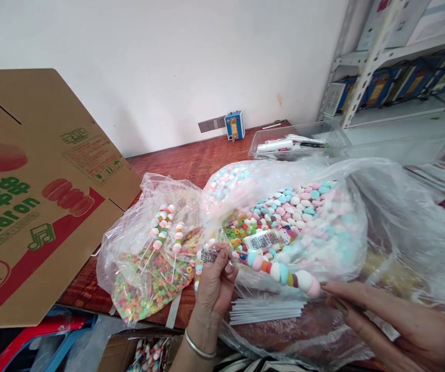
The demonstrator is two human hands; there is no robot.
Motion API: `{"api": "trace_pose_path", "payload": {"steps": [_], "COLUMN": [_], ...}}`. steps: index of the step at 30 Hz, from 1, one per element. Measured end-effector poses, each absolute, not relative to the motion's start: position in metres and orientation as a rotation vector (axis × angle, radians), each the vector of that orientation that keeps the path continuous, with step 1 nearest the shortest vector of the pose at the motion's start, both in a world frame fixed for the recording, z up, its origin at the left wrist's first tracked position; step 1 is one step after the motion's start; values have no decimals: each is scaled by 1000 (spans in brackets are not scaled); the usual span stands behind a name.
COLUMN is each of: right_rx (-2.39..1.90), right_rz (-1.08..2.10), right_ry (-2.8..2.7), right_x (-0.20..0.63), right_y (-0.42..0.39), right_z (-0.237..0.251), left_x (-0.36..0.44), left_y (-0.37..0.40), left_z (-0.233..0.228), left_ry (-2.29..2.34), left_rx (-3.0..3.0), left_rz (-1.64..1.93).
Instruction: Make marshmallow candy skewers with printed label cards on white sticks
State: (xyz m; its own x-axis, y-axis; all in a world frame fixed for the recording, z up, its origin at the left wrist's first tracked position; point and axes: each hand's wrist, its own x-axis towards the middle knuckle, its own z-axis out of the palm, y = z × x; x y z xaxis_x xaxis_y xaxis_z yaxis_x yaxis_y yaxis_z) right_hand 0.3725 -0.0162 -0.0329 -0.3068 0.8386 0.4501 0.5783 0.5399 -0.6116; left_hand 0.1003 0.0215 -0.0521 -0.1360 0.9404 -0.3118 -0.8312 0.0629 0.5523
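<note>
Far to my left one cardboard box leans over the edge of the wooden table, its flap printed in green and red. Next to it lies one small clear bag of coloured cereal rings, with three finished candy skewers resting inside it. My left hand, one silver bangle on its wrist, has its fingers closed in a pinch around the left end of a single candy skewer, close to a small foil wrapper. That skewer stretches across in front of one large clear bag full of pink, white and blue marshmallow pieces, with a patch of cereal rings and one barcode label showing through the plastic. Below the skewer lies one bundle of white sticks; I cannot count them. My right hand is flat and open, fingers stretched out, fingertips touching the pink end of the skewer without gripping it. Behind the big bag stands one clear plastic tray, and one blue device sits against the wall.
</note>
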Motion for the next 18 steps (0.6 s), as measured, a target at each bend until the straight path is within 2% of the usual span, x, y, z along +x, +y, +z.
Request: {"api": "trace_pose_path", "payload": {"steps": [9,18], "right_rx": [-1168,-1020], "right_rz": [449,111], "right_ry": [-1951,-2130], "right_x": [373,376], "right_y": [-15,-11], "right_z": [-29,-27], "left_x": [107,123], "left_y": [21,20], "left_z": [-51,-44], "left_ry": [801,653], "left_rx": [64,-291], "left_rz": [1472,1377]}}
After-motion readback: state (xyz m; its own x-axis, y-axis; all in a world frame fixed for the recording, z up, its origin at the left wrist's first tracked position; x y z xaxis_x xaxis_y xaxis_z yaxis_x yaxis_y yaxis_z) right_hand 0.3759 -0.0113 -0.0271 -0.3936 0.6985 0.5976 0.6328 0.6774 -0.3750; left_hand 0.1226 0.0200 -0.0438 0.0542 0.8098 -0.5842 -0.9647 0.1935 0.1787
